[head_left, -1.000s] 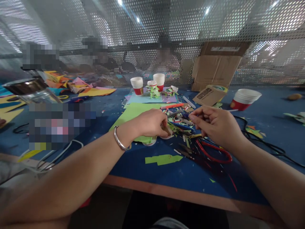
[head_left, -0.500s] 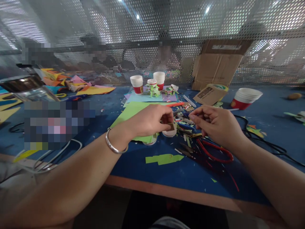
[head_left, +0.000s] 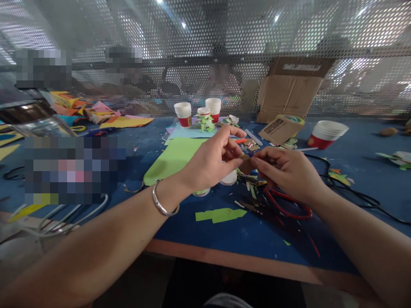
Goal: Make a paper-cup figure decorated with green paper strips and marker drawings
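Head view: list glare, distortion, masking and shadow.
Head view: bright glare spots on the perforated screen; head view: left forearm looks stretched; head view: a pixelated block hides something at left; head view: shadow darkens the tabletop below the right hand.

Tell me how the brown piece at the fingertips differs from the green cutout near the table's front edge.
Pose: the brown piece is held up by the left hand, while the green cutout lies on the table. View: the brown piece is partly hidden; the green cutout shows whole and looks longer.
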Tool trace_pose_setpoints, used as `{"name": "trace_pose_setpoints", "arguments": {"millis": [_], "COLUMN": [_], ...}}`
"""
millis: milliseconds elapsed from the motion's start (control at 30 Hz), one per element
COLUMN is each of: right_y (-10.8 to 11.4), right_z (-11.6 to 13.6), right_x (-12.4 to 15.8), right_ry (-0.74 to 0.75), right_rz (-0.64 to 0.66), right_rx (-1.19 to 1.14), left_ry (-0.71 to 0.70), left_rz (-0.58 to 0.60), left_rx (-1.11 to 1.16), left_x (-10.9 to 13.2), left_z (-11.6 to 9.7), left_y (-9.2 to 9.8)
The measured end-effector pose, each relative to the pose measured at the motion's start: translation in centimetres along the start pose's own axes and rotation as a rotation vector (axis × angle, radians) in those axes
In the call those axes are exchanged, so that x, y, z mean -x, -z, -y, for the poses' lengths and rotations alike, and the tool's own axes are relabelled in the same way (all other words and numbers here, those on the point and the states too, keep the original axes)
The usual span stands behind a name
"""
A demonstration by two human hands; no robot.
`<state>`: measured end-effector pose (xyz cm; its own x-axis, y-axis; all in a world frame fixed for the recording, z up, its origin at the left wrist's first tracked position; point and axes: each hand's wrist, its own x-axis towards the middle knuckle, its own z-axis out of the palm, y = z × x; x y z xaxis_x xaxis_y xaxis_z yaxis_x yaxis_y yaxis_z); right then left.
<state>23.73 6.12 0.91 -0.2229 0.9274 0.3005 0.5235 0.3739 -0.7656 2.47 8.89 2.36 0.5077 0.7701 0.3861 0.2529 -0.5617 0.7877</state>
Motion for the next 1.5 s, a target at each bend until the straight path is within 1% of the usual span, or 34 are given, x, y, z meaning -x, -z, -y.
{"name": "trace_pose_setpoints", "arguments": {"millis": [133, 233, 267, 333, 400, 467, 533, 600, 667, 733, 833, 933, 1000, 1133, 1267, 1400, 1500], "right_y": [0.0, 0.0, 0.1, 0.1, 0.2, 0.2, 0.2, 0.2, 0.2, 0.3, 0.6, 0.9, 1.1, 1.7, 2.8, 4.2, 5.0], "right_z": [0.2, 0.3, 0.3, 0.2, 0.2, 0.2, 0.2, 0.3, 0.3, 0.3, 0.2, 0.0, -0.3, -0.8, -0.8, -0.9, -1.5], "right_x": [0.0, 0.0, 0.0, 0.1, 0.2, 0.3, 0.3, 0.3, 0.3, 0.3, 0.3, 0.3, 0.1, -0.4, -0.9, -1.5, -1.9], "right_ry": [0.006, -0.007, -0.012, -0.017, -0.016, -0.024, -0.031, -0.025, -0.015, -0.014, -0.025, -0.045, -0.049, -0.060, -0.116, -0.128, -0.123], "right_rz": [0.020, 0.009, 0.002, -0.020, -0.043, -0.049, -0.041, -0.022, -0.010, -0.022, -0.084, -0.133, -0.150, -0.152, -0.112, -0.045, -0.052], "right_rx": [-0.042, -0.052, -0.052, -0.054, -0.060, -0.071, -0.084, -0.092, -0.096, -0.096, -0.071, -0.046, -0.027, 0.066, 0.224, 0.335, 0.441], "left_ry": [-0.089, -0.108, -0.100, -0.070, -0.028, 0.010, 0.051, 0.104, 0.155, 0.202, 0.283, 0.381, 0.411, 0.349, 0.293, 0.252, 0.208], "left_rz": [-0.083, -0.146, -0.133, -0.062, 0.010, 0.038, 0.046, 0.048, 0.038, -0.011, -0.085, -0.087, -0.081, -0.117, -0.193, -0.285, -0.356], "left_rx": [-0.054, -0.172, -0.222, -0.306, -0.322, -0.230, -0.070, 0.071, 0.160, 0.230, 0.377, 0.509, 0.541, 0.491, 0.444, 0.437, 0.438], "left_x": [0.0, 0.1, 0.1, 0.3, 0.5, 0.6, 0.6, 0.4, 0.2, 0.0, 0.0, 0.1, 0.2, 0.2, 0.1, 0.1, 0.2], "left_z": [-0.1, -0.3, -0.3, -0.4, -0.4, -0.3, -0.2, 0.0, 0.1, 0.1, -0.2, -0.5, -0.6, -0.4, 0.0, 0.0, -0.3], "left_y": [-0.1, 0.6, 1.0, 1.5, 1.6, 1.2, 0.5, -0.2, -0.5, -0.3, 0.4, 0.8, 1.0, 1.6, 2.4, 2.6, 2.6]}}
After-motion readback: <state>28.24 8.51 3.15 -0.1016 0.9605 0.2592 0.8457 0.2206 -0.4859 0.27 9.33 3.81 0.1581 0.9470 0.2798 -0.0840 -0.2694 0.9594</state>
